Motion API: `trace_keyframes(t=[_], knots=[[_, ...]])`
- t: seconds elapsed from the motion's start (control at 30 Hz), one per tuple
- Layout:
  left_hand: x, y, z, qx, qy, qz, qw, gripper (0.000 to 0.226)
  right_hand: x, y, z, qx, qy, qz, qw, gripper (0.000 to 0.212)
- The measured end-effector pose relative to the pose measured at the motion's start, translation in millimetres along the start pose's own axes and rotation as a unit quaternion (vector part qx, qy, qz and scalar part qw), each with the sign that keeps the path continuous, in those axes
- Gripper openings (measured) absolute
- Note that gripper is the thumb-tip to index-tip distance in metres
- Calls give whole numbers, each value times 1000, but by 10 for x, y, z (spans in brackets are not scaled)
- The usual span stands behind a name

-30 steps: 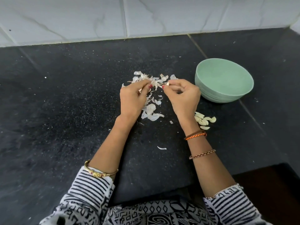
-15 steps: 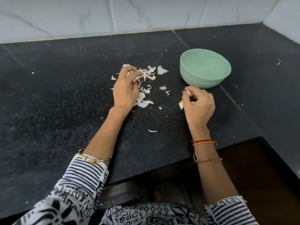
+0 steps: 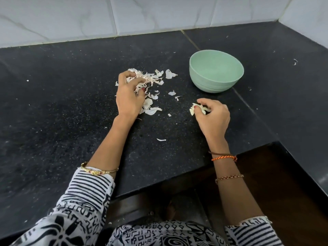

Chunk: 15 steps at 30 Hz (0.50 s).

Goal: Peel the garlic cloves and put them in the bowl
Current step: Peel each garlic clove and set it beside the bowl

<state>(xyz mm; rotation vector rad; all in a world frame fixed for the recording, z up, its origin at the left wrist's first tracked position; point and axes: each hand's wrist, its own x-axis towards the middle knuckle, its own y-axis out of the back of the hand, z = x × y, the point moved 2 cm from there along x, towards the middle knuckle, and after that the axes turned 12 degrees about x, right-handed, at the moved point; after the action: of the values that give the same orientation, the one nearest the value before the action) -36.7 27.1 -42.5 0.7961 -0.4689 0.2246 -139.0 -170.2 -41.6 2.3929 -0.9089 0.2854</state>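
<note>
A pale green bowl [image 3: 216,80] stands on the black counter [image 3: 71,112] at the right; its inside looks bare. My right hand [image 3: 212,119] lies on the counter just in front of the bowl, its fingers curled round several peeled garlic cloves [image 3: 194,109]. My left hand [image 3: 129,96] rests in the heap of white garlic skins [image 3: 150,79], its curled fingers gathering skins. Whether an unpeeled clove lies under that hand cannot be told.
Loose skin scraps [image 3: 161,139] lie scattered between my hands and nearer the front edge. White tiled walls [image 3: 159,13] close off the back and right. The counter's front edge [image 3: 177,181] steps back at the right, with a dark recess below it.
My hands have parted. The right hand went down to the peeled cloves in front of the bowl and closed on them. The left hand stayed at the skin heap.
</note>
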Motion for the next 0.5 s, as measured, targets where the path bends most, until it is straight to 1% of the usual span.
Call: trace_keyframes(t=[0.1, 0.23, 0.33, 0.43, 0.5], knots=[[14, -12, -3, -1, 6, -4, 1000, 28, 8, 9, -9, 27, 49, 41, 998, 21], [51, -4, -48, -26, 9, 16, 1000, 24, 29, -86, -149, 58, 95, 35, 993, 23], [97, 58, -126, -23, 23, 30, 999, 23, 72, -293, -387, 94, 131, -2, 987, 24], [137, 123, -230, 8, 27, 40, 999, 22, 128, -588, -634, 107, 161, -68, 979, 26], [158, 156, -311, 22, 45, 45, 998, 22, 162, -812, -733, 102, 175, -107, 973, 26]])
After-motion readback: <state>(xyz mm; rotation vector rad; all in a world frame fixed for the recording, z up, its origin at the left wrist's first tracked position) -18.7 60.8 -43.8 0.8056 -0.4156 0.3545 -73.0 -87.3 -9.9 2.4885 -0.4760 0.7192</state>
